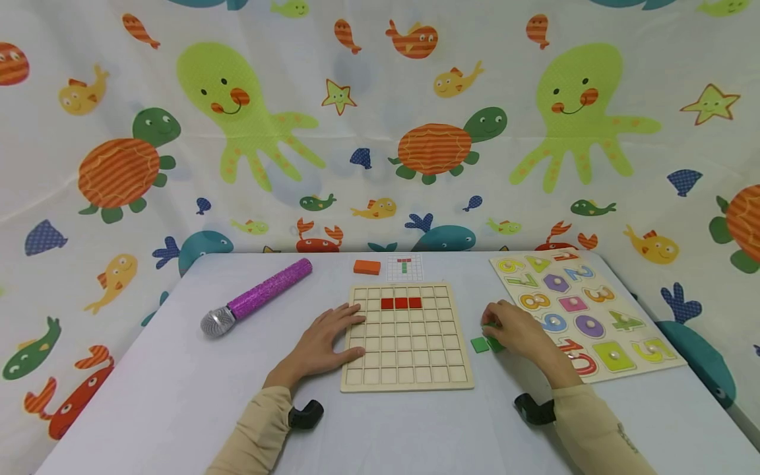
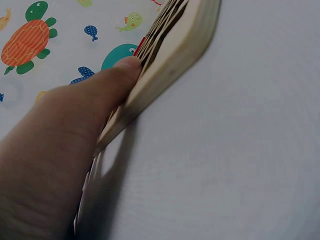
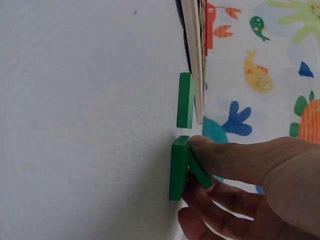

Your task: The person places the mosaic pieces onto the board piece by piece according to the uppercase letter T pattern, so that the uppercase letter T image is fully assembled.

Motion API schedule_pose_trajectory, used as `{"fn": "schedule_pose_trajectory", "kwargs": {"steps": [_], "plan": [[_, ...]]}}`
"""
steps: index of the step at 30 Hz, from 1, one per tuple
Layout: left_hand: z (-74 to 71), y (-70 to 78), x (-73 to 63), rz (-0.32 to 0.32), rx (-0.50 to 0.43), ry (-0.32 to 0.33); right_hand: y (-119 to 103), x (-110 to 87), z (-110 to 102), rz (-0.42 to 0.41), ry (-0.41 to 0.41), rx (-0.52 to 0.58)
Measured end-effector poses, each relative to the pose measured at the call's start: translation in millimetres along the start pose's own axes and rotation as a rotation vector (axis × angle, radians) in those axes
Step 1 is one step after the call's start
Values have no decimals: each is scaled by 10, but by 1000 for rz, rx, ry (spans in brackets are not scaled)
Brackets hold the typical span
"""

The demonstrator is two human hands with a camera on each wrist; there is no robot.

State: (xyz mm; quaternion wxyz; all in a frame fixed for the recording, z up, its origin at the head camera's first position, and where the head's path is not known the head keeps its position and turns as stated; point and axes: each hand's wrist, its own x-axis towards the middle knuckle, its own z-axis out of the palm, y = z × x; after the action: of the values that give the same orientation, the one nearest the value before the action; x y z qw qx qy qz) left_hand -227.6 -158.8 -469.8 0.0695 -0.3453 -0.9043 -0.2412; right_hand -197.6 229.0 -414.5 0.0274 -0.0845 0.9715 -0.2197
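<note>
A wooden grid board lies flat on the white table, with a row of three red square tiles in its upper part. My left hand rests on the board's left side; in the left wrist view the thumb lies over its edge. To the right of the board, my right hand pinches a green square tile that tilts between thumb and fingers. Two more green tiles are close by: one lies apart, the other stands nearest the pinched one, partly hidden in the head view.
Behind the board are an orange block and a small pattern card with a red and green T. A purple glittery microphone lies at the left. At the right is a number-and-shape puzzle board, partly under my right forearm.
</note>
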Motion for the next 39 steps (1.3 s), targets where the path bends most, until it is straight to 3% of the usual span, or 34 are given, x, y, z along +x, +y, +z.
{"fn": "schedule_pose_trajectory", "kwargs": {"steps": [16,33,39], "plan": [[4,-17,-2,-23,2,-22,-12,94,-13,-4,43,203],[5,55,46,-13,-20,-14,-213,223,71,-157,86,383],[3,86,65,-23,-17,-22,-266,285,115,-115,60,454]]}}
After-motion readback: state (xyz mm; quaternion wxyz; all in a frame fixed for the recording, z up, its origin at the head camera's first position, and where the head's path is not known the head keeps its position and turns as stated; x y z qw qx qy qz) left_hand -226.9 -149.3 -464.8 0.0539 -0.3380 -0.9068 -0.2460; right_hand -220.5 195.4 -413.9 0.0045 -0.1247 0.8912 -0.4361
